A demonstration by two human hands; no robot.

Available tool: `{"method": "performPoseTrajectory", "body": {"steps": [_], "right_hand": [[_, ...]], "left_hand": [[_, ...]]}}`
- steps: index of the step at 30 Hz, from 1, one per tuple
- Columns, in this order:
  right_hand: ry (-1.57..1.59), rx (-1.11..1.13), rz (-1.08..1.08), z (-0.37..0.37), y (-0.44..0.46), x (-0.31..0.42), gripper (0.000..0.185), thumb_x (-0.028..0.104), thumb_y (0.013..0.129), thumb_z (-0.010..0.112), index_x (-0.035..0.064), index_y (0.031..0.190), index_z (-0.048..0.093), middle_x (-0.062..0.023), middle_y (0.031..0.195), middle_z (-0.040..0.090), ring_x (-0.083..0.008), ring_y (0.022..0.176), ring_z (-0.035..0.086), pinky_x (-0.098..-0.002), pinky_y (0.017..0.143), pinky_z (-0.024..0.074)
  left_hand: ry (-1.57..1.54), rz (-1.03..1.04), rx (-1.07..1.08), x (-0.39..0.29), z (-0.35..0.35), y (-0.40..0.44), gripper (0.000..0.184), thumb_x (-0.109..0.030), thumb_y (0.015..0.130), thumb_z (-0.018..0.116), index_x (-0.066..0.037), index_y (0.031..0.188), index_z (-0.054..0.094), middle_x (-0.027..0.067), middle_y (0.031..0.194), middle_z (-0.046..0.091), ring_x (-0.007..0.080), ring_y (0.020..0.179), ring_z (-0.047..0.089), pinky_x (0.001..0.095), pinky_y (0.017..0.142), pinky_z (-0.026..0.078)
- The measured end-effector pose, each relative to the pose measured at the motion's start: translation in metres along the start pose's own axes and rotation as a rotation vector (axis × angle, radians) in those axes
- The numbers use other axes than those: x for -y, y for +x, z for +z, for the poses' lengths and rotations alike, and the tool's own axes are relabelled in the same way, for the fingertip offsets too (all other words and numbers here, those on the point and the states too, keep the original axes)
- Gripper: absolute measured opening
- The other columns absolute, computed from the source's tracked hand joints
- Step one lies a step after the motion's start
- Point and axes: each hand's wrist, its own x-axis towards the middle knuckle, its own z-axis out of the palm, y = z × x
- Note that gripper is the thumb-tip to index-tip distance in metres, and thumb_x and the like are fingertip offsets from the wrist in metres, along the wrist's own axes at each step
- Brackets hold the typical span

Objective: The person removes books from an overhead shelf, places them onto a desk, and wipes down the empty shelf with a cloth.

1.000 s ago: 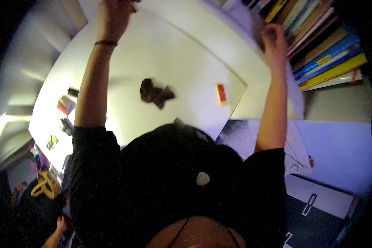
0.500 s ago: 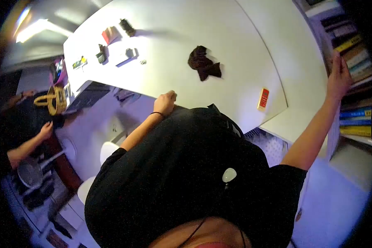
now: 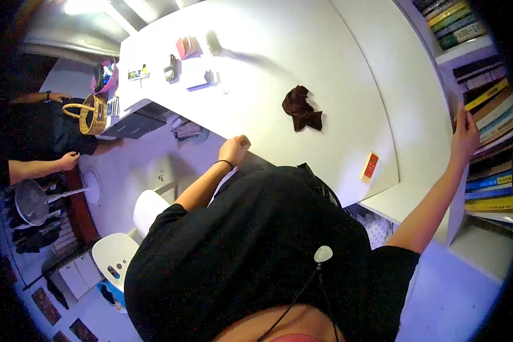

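Books fill the shelf by the worktop's right edge; the right hand meets its front, perhaps for balance, finger grip unclear. The left hand, curled, seemingly empty, is at the near edge.

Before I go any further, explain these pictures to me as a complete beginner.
There is no machine: a person uses two bare hands, seen by a camera worn on the head, so their black shirt fills the lower middle. The left hand is at the near edge of the white table; the right hand is by the bookshelf. On the table lie a dark brown cloth, a red-and-yellow object and, toward the left end, several small items. I cannot tell whether either hand holds anything.
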Motion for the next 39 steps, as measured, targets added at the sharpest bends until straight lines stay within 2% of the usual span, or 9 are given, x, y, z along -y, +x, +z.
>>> {"method": "performPoseTrajectory", "body": {"steps": [6,9,14,17,22,30,31,32,39], "right_hand": [[-0.070,-0.102,-0.062,0.007,0.006,-0.028,0.055,0.053,0.082,0.052,0.0042,0.105,0.063,-0.0145,0.092,0.064,-0.0259,0.088,0.059,-0.0338,0.080,0.0433],[-0.174,-0.135,-0.217,0.006,0.006,-0.050,0.046,0.044,0.086,0.055,-0.0005,0.095,0.064,-0.0069,0.076,0.061,-0.0165,0.070,0.053,-0.0262,0.069,0.0418],[0.083,-0.137,0.013,0.007,0.004,-0.037,0.047,0.044,0.085,0.055,0.0006,0.099,0.064,-0.0083,0.081,0.064,-0.0160,0.073,0.055,-0.0267,0.070,0.0432],[-0.263,-0.118,-0.310,-0.003,0.005,-0.065,0.047,0.043,0.085,0.055,0.0010,0.104,0.063,-0.0108,0.090,0.065,-0.0176,0.079,0.057,-0.0281,0.073,0.0442],[-0.101,-0.058,0.095,-0.007,0.006,-0.050,0.044,0.038,0.086,0.055,-0.0009,0.105,0.062,-0.0141,0.103,0.063,-0.0228,0.090,0.059,-0.0297,0.079,0.0443],[-0.395,-0.118,-0.399,-0.019,0.011,-0.108,0.042,0.034,0.087,0.052,-0.0021,0.106,0.060,-0.0187,0.107,0.061,-0.0289,0.096,0.057,-0.0320,0.084,0.0417],[-0.242,-0.131,-0.164,-0.014,0.010,-0.096,0.042,0.035,0.087,0.052,-0.0019,0.107,0.060,-0.0181,0.107,0.061,-0.0285,0.097,0.057,-0.0319,0.085,0.0414],[-0.090,-0.134,0.073,-0.011,0.007,-0.071,0.043,0.036,0.087,0.051,-0.0017,0.107,0.061,-0.0175,0.108,0.061,-0.0282,0.098,0.056,-0.0318,0.085,0.0411],[-0.267,-0.126,-0.030,-0.011,0.007,-0.067,0.057,0.047,0.085,0.052,-0.0043,0.107,0.059,-0.0174,0.103,0.061,-0.0272,0.091,0.055,-0.0333,0.083,0.0405]], "left_hand": [[0.172,-0.031,-0.321,0.066,-0.051,0.071,0.015,-0.016,0.081,0.049,-0.017,0.093,0.059,0.0110,0.095,0.058,0.0312,0.088,0.057,0.0413,0.074,0.046],[0.246,-0.096,-0.485,0.099,-0.101,0.115,0.041,-0.007,0.070,0.065,-0.014,0.109,0.052,0.0101,0.108,0.053,0.0299,0.103,0.051,0.0393,0.083,0.044],[0.279,-0.175,-0.496,0.137,-0.150,0.181,0.062,-0.006,0.066,0.068,-0.013,0.122,0.043,0.0130,0.122,0.044,0.0307,0.109,0.048,0.0381,0.091,0.043],[0.303,-0.136,-0.429,0.154,-0.160,0.205,0.067,-0.003,0.063,0.069,-0.014,0.123,0.042,0.0139,0.121,0.043,0.0319,0.108,0.049,0.0376,0.091,0.043],[0.277,-0.147,-0.338,0.167,-0.167,0.221,0.068,0.001,0.059,0.068,-0.016,0.120,0.046,0.0150,0.118,0.045,0.0325,0.107,0.049,0.0364,0.091,0.043],[0.152,0.130,-0.393,0.200,-0.175,0.204,0.060,-0.007,0.064,0.070,-0.014,0.118,0.046,0.0126,0.108,0.050,0.0299,0.097,0.053,0.0365,0.084,0.045],[0.159,0.110,-0.413,0.198,-0.183,0.184,0.060,-0.007,0.064,0.070,-0.014,0.118,0.046,0.0126,0.108,0.050,0.0299,0.097,0.053,0.0365,0.084,0.045],[0.034,-0.021,-0.507,0.192,-0.194,0.165,0.063,-0.013,0.061,0.073,-0.013,0.119,0.046,0.0113,0.109,0.051,0.0275,0.095,0.054,0.0365,0.083,0.045],[-0.078,-0.795,-1.006,0.297,-0.231,0.104,0.074,-0.034,0.048,0.083,-0.008,0.109,0.049,0.0145,0.108,0.055,0.0310,0.099,0.053,0.0415,0.085,0.043]]}}
